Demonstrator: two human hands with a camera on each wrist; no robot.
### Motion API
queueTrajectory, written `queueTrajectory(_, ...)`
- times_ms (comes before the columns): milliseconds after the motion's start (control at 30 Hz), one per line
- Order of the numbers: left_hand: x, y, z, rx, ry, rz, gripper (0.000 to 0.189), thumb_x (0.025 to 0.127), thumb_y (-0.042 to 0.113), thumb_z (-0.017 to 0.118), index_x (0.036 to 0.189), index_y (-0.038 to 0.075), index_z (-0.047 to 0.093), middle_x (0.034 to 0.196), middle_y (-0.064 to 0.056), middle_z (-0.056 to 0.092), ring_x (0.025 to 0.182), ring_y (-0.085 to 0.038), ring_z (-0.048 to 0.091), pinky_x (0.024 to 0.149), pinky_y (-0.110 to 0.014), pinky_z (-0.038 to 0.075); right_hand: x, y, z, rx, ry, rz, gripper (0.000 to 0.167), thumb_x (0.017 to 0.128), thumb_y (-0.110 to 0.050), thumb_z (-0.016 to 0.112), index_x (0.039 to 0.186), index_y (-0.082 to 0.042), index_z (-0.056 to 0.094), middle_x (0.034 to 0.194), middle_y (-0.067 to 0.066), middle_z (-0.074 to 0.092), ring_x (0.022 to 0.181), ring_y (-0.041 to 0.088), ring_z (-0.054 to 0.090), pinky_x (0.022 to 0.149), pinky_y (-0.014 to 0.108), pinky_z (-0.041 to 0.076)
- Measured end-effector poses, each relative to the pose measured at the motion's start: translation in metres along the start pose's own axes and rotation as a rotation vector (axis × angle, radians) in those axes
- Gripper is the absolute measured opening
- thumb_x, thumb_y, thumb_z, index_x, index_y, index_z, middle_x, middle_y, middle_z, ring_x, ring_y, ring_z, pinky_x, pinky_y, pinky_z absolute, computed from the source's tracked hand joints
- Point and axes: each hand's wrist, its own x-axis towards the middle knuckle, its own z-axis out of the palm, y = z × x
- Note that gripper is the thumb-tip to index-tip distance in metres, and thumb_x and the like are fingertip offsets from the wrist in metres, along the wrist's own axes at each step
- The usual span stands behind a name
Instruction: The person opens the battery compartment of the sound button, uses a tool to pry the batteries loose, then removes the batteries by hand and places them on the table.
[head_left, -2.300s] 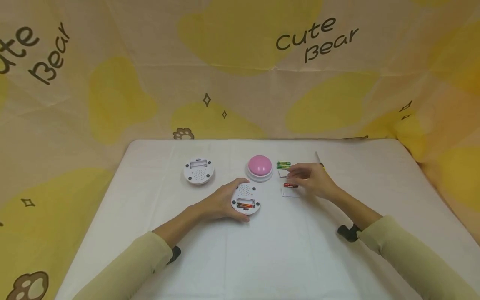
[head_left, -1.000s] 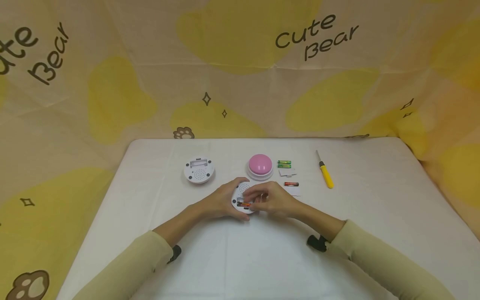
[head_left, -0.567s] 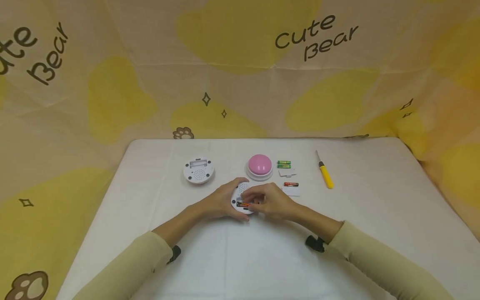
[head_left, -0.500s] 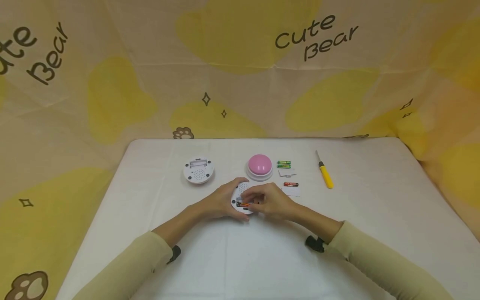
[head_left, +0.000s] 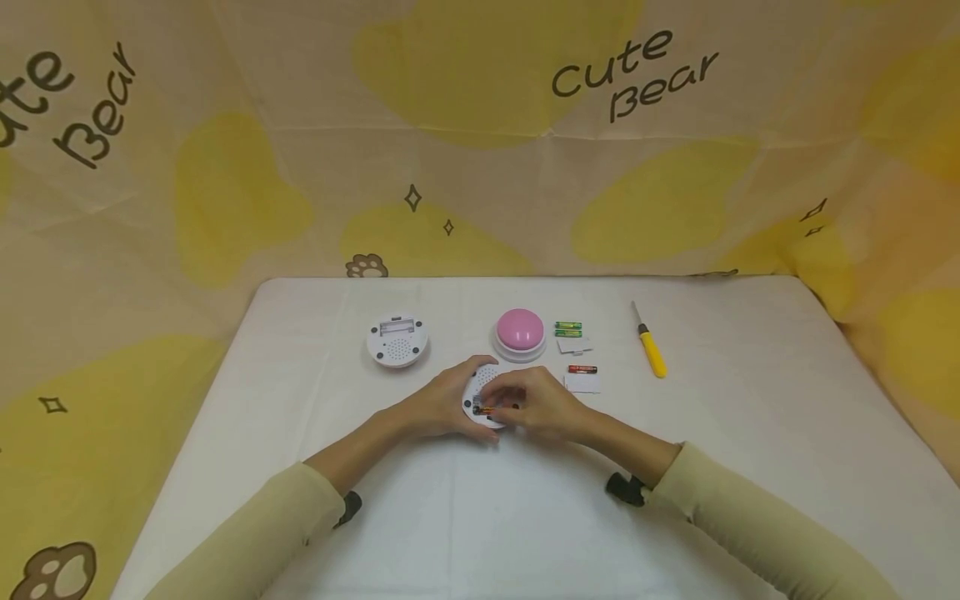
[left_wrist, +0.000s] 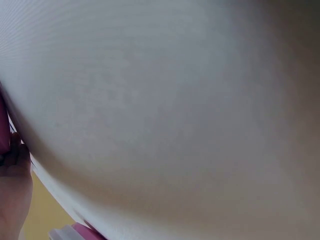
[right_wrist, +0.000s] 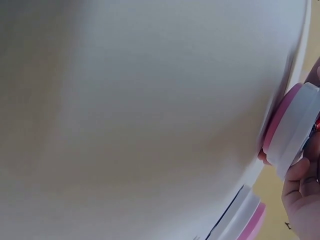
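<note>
My left hand (head_left: 442,404) grips a round white push-button unit (head_left: 486,377) by its rim, its underside with speaker holes and battery bay facing up. In the right wrist view the pink dome of this unit (right_wrist: 284,117) faces the table. A red-and-black battery (head_left: 485,411) lies at the bay. My right hand (head_left: 543,404) reaches over the unit from the right, thumb and fingers pinching that battery's right end and hiding part of the bay. Another red battery (head_left: 582,369) rests on the table beside a white battery cover (head_left: 582,383).
Behind the hands stands a pink-domed button (head_left: 520,330). Green batteries (head_left: 567,329) and a second white cover (head_left: 574,346) lie to its right. Farther right is a yellow-handled screwdriver (head_left: 651,350). An upturned unit (head_left: 398,350) with an uncovered bay sits at the back left.
My right hand has moved left from beside the loose red battery to the unit's bay. Lately its fingers have shifted slightly left over the battery. My left hand has stayed in place.
</note>
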Motion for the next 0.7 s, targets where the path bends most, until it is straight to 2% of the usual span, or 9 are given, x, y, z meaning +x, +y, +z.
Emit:
queueTrajectory(233,0.000,0.001,0.000,-0.054,-0.004,0.030,0.108,0.063,0.037,0.095,0.150,0.014,0.033,0.131,0.005,0.056,0.117,-0.011,0.051,0.102,-0.035,0.041,0.002,0.000,0.002,-0.035,0.000,-0.012,0.025,0.083,0.002,0.075,0.106,-0.007,0.073,0.095,-0.003,0.073,0.083,0.008,0.063,0.075,0.027,0.053)
queueTrajectory(367,-0.001,0.000,0.000,-0.070,-0.009,0.029,0.106,0.064,0.037,0.095,0.148,0.018,0.035,0.128,0.009,0.057,0.116,-0.009,0.052,0.101,-0.034,0.041,0.002,-0.002,-0.002,-0.041,0.020,-0.027,0.022,0.085,0.000,0.075,0.105,-0.008,0.074,0.096,-0.004,0.073,0.087,0.008,0.064,0.080,0.030,0.053)
queueTrajectory(567,0.000,0.000,0.000,-0.052,-0.004,0.019,0.105,0.063,0.038,0.095,0.148,0.017,0.035,0.131,0.007,0.054,0.116,-0.010,0.051,0.102,-0.034,0.041,-0.001,-0.002,-0.016,-0.039,0.057,-0.026,0.019,0.086,0.001,0.073,0.105,-0.005,0.073,0.097,0.001,0.073,0.086,0.013,0.065,0.080,0.033,0.055)
queueTrajectory(700,0.001,0.000,0.000,-0.049,-0.006,-0.004,0.106,0.063,0.036,0.095,0.148,0.015,0.035,0.133,0.004,0.054,0.117,-0.011,0.051,0.104,-0.035,0.040,-0.006,0.001,-0.031,-0.069,0.117,0.027,0.020,0.086,-0.001,0.075,0.105,-0.004,0.073,0.096,0.001,0.073,0.087,0.014,0.065,0.079,0.032,0.055)
